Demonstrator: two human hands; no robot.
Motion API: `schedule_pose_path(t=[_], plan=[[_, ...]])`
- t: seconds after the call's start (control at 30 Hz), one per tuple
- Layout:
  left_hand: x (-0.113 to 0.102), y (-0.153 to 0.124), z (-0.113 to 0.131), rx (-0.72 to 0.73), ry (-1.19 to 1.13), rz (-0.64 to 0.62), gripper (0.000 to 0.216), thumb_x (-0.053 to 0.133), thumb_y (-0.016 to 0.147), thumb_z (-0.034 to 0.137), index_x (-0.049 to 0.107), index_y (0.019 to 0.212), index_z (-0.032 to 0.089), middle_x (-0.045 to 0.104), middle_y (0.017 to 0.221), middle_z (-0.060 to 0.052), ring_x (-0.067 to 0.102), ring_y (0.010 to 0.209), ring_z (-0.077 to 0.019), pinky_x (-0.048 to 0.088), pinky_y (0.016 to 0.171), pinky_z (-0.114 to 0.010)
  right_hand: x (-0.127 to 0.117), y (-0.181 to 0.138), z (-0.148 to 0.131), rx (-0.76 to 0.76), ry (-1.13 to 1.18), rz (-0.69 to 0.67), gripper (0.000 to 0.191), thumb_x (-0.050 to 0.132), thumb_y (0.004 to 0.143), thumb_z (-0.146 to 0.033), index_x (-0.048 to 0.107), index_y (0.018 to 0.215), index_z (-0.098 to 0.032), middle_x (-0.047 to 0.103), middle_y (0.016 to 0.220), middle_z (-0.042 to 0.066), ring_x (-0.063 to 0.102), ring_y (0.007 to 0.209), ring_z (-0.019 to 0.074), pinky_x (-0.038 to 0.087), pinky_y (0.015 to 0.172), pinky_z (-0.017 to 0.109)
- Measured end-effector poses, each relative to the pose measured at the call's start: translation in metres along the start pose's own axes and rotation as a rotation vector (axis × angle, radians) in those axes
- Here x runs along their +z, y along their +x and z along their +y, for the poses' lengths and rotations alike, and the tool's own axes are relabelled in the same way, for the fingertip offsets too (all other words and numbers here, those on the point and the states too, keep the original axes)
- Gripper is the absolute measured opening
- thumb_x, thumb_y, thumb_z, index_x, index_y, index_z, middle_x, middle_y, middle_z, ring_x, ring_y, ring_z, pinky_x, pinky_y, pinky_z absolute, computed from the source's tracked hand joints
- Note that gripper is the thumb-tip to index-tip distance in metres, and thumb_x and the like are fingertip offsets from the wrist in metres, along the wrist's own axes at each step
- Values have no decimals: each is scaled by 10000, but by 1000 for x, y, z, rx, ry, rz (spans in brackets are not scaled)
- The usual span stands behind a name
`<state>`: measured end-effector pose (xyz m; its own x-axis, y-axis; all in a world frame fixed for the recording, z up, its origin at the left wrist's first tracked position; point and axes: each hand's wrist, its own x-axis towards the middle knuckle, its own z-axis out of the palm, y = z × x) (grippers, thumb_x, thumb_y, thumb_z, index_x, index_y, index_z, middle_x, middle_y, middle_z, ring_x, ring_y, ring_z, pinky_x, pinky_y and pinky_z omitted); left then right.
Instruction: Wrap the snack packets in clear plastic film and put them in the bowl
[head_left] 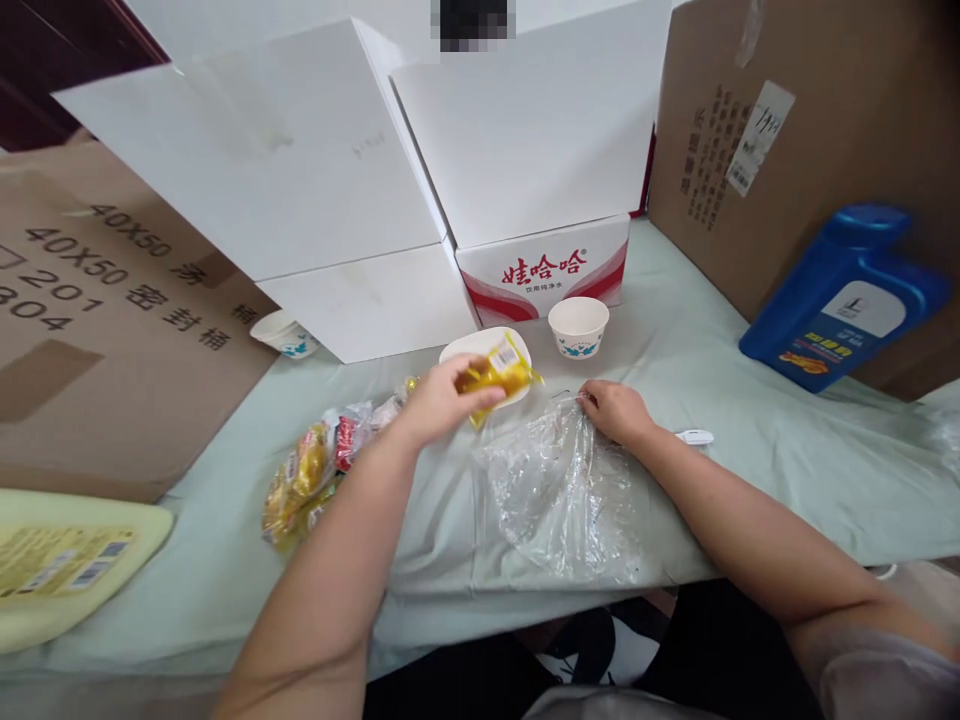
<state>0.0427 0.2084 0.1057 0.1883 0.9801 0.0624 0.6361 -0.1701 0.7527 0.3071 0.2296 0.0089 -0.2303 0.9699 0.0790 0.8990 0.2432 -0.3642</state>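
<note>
My left hand (442, 398) grips a yellow-wrapped snack packet (511, 362) with a white label, thumb below and fingers on top. The packet is over a white oval dish (480, 338), partly covering it. My right hand (616, 410) pinches the top edge of a crumpled clear plastic bag (562, 500) lying on the cloth. Just behind that hand stands a white paper bowl (577, 330) with a blue-green print. Beside my left forearm lies a heap of wrapped snacks (304, 470), yellow and red, partly hidden by the arm.
White boxes (375, 305) stand stacked at the back, with brown cartons (97, 330) at left and right. A blue bottle (840, 300) leans at the right; a pale yellow bottle (75, 570) is at the left. A small white object (696, 437) lies by my right forearm.
</note>
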Motion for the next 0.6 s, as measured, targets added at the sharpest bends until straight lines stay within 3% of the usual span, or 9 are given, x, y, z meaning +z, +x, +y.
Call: schedule_pose_path(t=[0.1, 0.17, 0.23, 0.33, 0.43, 0.53, 0.6], plan=[[-3, 32, -6, -35, 246, 276, 629, 746, 708, 387, 540, 1253, 151, 543, 1285, -138, 533, 1198, -305, 432, 1022, -439, -1, -1, 1, -21, 13, -15, 210, 485, 943, -288, 678, 985, -214, 727, 1045, 81, 646, 925, 213, 405, 714, 279], [9, 30, -7, 83, 382, 331, 542, 705, 751, 334, 549, 1238, 154, 520, 1303, -134, 486, 1254, -295, 384, 1080, -441, -1, -1, 1, -37, 25, -25, 202, 497, 937, -282, 680, 988, -214, 728, 1040, 81, 646, 921, 210, 408, 722, 275], [28, 11, -7, 252, 417, 189, 429, 644, 810, 346, 571, 1196, 173, 570, 1242, -112, 514, 1222, -266, 399, 1070, -431, -1, -1, 1, -58, 42, -38, 198, 506, 932, -275, 684, 989, -211, 730, 1028, 81, 649, 919, 210, 410, 732, 273], [53, -26, -8, 326, 465, -162, 554, 757, 682, 436, 590, 1159, 207, 579, 1288, -112, 504, 1247, -306, 411, 1055, -456, -1, -2, -1, -89, 76, -68, 205, 506, 934, -265, 688, 1005, -204, 736, 1008, 78, 654, 908, 209, 409, 734, 269], [61, -48, -16, 96, 325, -224, 246, 642, 774, 409, 612, 907, 205, 687, 1023, -86, 652, 1008, -272, 507, 886, -416, -6, -5, -3, -134, 118, -109, 204, 508, 942, -278, 692, 1010, -220, 744, 969, 45, 654, 866, 183, 405, 713, 245], [52, -54, -34, -190, -135, -206, 259, 479, 860, 465, 513, 858, 208, 666, 739, -29, 653, 588, -181, 502, 569, -309, -14, -8, 0, -197, 185, -162, 201, 504, 945, -285, 697, 950, -229, 738, 878, 12, 634, 765, 154, 393, 656, 226], [47, -53, -48, -299, -316, -175, 281, 488, 839, 486, 467, 890, 211, 639, 668, 1, 598, 477, -158, 443, 477, -272, -18, -8, 2, -209, 214, -194, 195, 514, 931, -279, 699, 897, -227, 723, 804, 5, 611, 699, 151, 377, 615, 229]])
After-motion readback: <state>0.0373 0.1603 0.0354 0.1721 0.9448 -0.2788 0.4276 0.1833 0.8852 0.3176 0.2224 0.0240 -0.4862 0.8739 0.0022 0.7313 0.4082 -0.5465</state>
